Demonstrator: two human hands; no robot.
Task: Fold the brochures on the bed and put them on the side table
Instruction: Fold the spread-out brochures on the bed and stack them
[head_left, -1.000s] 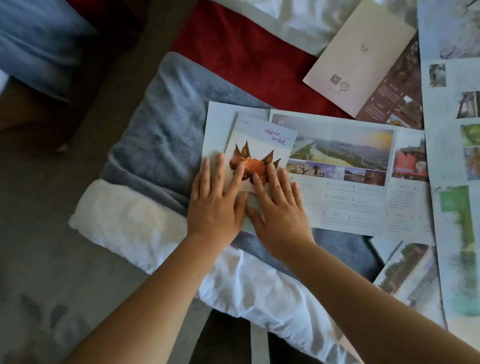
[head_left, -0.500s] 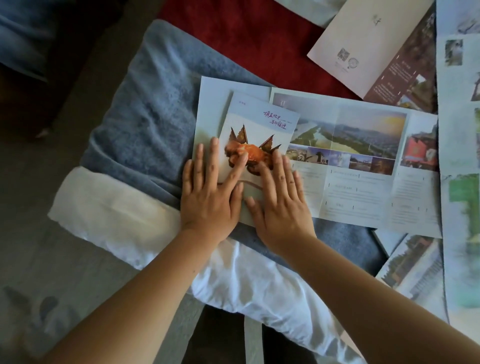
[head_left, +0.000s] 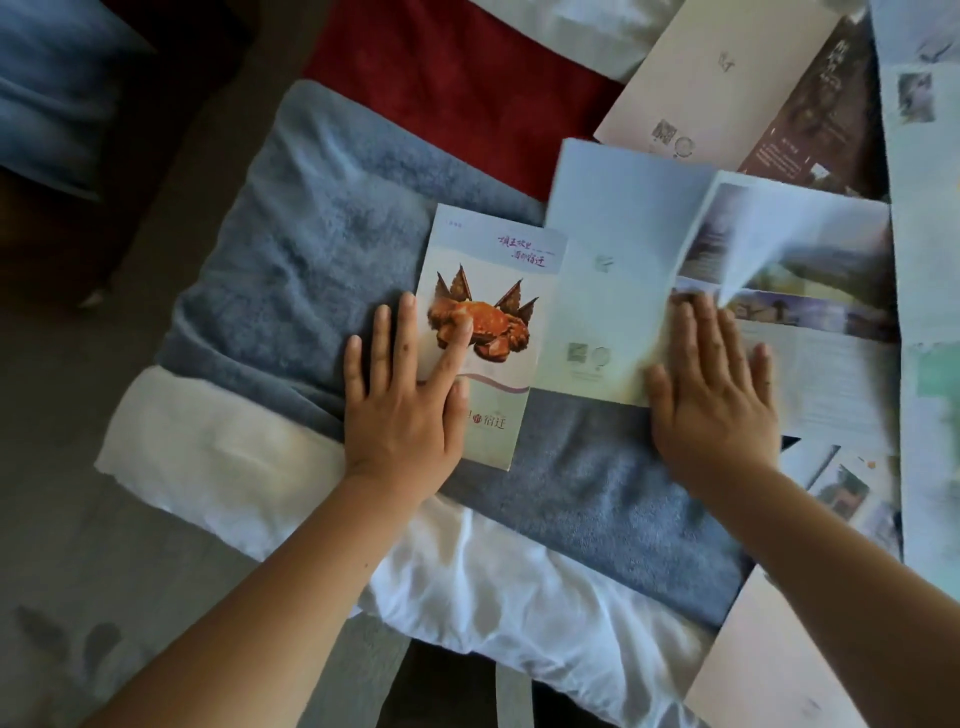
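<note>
A folded brochure with an orange crab on its cover (head_left: 493, 291) lies on the blue towel (head_left: 311, 249). My left hand (head_left: 405, 400) rests flat on its lower left part, fingers straight. To the right lies a larger pale blue brochure (head_left: 613, 249), partly unfolded, with one panel (head_left: 779, 234) lifted and blurred in the air. My right hand (head_left: 711, 395) lies flat on that brochure's lower part with straight fingers.
More open brochures lie around: a beige and brown one (head_left: 737, 88) at the top right, a long pale one (head_left: 930, 312) along the right edge, others at the lower right (head_left: 841, 493). A red blanket (head_left: 457, 93) and white sheet (head_left: 234, 452) border the towel. Grey floor lies to the left.
The crab brochure has come apart from the large one and lies alone on the towel. My right hand moved right onto the large brochure, whose panel is flipping over. My left hand stays on the crab brochure.
</note>
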